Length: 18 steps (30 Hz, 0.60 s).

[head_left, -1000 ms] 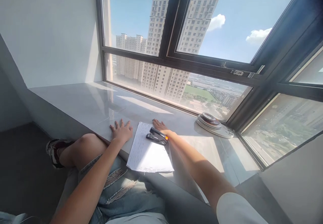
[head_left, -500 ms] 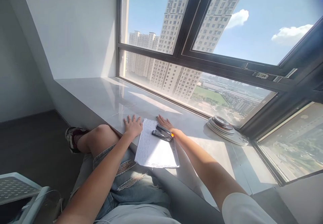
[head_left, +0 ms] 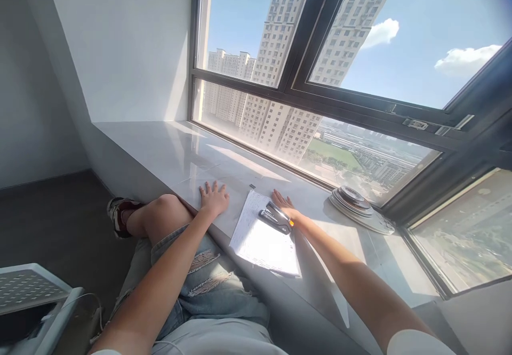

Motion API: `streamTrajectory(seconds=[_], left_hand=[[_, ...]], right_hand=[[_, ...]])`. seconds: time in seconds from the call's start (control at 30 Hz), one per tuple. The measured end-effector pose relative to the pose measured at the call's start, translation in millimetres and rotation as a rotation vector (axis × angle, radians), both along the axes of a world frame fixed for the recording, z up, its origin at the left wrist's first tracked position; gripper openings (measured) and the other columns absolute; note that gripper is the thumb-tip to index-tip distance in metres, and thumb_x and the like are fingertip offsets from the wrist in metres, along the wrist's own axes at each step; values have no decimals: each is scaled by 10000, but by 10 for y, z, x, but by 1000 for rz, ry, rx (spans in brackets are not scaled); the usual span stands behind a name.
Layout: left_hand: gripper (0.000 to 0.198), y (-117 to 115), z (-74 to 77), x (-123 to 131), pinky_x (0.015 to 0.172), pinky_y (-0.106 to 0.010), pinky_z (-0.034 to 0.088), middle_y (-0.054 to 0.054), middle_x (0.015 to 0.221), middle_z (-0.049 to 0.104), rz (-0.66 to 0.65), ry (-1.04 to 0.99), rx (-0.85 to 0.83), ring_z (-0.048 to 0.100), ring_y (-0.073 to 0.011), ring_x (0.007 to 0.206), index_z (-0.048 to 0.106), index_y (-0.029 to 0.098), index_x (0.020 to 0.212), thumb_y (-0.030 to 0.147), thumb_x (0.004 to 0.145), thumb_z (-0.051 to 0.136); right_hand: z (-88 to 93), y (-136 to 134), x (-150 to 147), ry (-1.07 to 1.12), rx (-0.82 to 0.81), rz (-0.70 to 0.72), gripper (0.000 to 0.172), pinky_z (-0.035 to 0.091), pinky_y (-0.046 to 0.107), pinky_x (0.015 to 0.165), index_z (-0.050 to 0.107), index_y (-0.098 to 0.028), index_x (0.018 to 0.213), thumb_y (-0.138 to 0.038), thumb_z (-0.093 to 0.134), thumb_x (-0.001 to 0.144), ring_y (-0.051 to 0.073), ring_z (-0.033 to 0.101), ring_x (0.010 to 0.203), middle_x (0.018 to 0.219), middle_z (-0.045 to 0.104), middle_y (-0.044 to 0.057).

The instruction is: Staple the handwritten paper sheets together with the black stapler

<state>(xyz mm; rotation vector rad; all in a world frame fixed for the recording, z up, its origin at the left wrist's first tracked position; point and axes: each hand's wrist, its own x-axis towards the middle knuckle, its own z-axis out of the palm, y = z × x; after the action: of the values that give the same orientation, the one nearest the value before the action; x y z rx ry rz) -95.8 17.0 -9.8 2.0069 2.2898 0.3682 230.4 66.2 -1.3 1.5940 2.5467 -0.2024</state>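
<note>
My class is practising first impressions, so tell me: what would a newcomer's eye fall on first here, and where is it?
Probably the black stapler, lying on the partly sunlit papers on the window ledge. The left hand rests flat left of the papers, the right hand beside the stapler's orange-tipped end. Through the window behind, pale tower blocks rise against blue sky.
</note>
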Motion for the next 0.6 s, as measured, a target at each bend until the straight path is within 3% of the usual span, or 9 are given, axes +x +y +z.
streamTrajectory(seconds=[0.23,0.37,0.47,0.53,0.6], left_hand=[[632,-15,-20,-8,1203,-682,79,-98,1693,209,1,37,-3,137,-457,1538,354,266,1599,485,1016,245],[613,35,15,78,1180,-722,92,-161,1673,241,38,22,1,154,-488,1526,393,210,1581,410,1010,294],[594,58,104,350,1161,-738,155,-248,1625,306,54,-52,9,202,-494,1512,446,105,1534,282,971,383],[578,18,149,611,1186,-668,227,-269,1576,386,-77,-124,89,260,-436,1512,460,61,1504,197,945,411],[554,-80,145,868,1220,-520,293,-221,1547,458,-304,-219,212,344,-315,1499,462,70,1492,113,952,345]], right_hand=[[-80,-5,596,-56,68,12,762,129,601,1248,48,-178,1655,-533,252,1013,285,47,1578,1695,2,99],[-80,-29,623,9,63,3,733,100,608,1249,103,-166,1652,-519,230,1022,276,72,1581,1699,35,103],[-35,-50,566,35,40,0,724,77,616,1246,144,-162,1647,-500,270,1019,277,79,1582,1701,53,109],[9,-74,546,70,44,5,711,73,621,1243,208,-171,1636,-487,322,1010,286,106,1580,1700,98,112],[63,-121,554,156,82,-5,653,96,609,1244,345,-188,1590,-467,360,999,292,183,1566,1680,223,113]])
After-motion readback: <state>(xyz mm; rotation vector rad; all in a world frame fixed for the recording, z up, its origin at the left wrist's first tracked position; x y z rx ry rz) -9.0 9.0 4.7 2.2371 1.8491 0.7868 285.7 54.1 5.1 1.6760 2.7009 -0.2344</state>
